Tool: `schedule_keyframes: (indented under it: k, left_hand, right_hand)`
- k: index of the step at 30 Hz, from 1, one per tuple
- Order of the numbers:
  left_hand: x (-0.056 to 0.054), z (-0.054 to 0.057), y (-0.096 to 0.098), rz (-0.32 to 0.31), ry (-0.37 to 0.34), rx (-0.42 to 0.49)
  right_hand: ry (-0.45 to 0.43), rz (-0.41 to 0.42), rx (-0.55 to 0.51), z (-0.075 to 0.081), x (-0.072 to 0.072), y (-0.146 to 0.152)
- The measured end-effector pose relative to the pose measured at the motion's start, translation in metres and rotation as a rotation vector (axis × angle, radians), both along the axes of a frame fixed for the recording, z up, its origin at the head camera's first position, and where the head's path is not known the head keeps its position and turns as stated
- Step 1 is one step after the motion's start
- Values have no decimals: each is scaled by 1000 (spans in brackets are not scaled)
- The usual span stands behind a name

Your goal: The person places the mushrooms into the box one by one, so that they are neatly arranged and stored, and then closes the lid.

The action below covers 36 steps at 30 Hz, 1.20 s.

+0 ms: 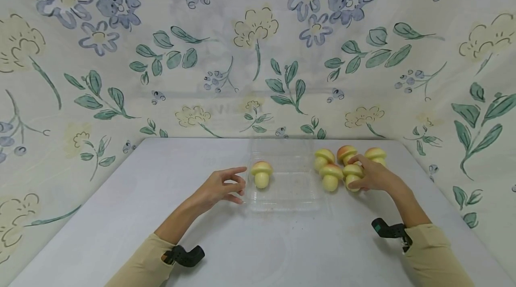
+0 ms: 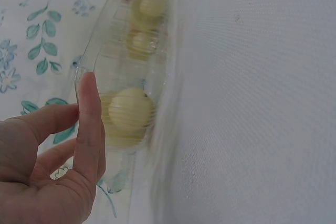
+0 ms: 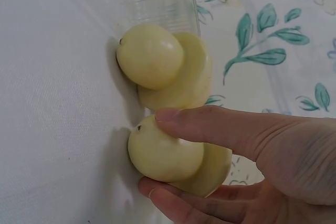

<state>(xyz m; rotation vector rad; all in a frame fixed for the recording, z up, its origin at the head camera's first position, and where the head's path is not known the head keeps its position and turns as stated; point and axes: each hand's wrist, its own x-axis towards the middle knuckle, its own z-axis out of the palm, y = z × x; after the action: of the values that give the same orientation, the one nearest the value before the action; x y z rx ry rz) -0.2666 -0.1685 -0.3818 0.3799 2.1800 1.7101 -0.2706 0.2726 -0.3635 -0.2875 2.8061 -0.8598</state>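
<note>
My right hand (image 1: 375,175) grips a yellow mushroom-shaped piece (image 1: 353,171), with the thumb on one side and fingers on the other. In the right wrist view the held mushroom (image 3: 165,150) lies right beside another mushroom (image 3: 152,59). At the left edge of a clear plastic tray (image 1: 290,204), my left hand (image 1: 221,188) has its fingers loosely extended. Its fingertips (image 2: 88,85) are right at the tray's wall in the left wrist view. One mushroom (image 1: 262,175) with a reddish cap stands inside the tray, near that left side.
Several more mushrooms cluster by the tray's right side, among them one at the front (image 1: 331,177), one behind it (image 1: 324,159) and one at the far right (image 1: 376,154). A white table (image 1: 282,246) lies beneath, with a floral curtain (image 1: 225,54) behind it.
</note>
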Motion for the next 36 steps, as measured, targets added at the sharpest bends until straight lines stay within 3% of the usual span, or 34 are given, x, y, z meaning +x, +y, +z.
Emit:
schedule_keyframes:
  k: [22, 36]
  left_hand:
    - [1, -1, 0, 7, -7, 7]
    - [0, -1, 0, 10, -5, 1]
  right_hand:
    - [28, 2, 11, 10, 0, -1]
    - [126, 21, -27, 20, 4, -4]
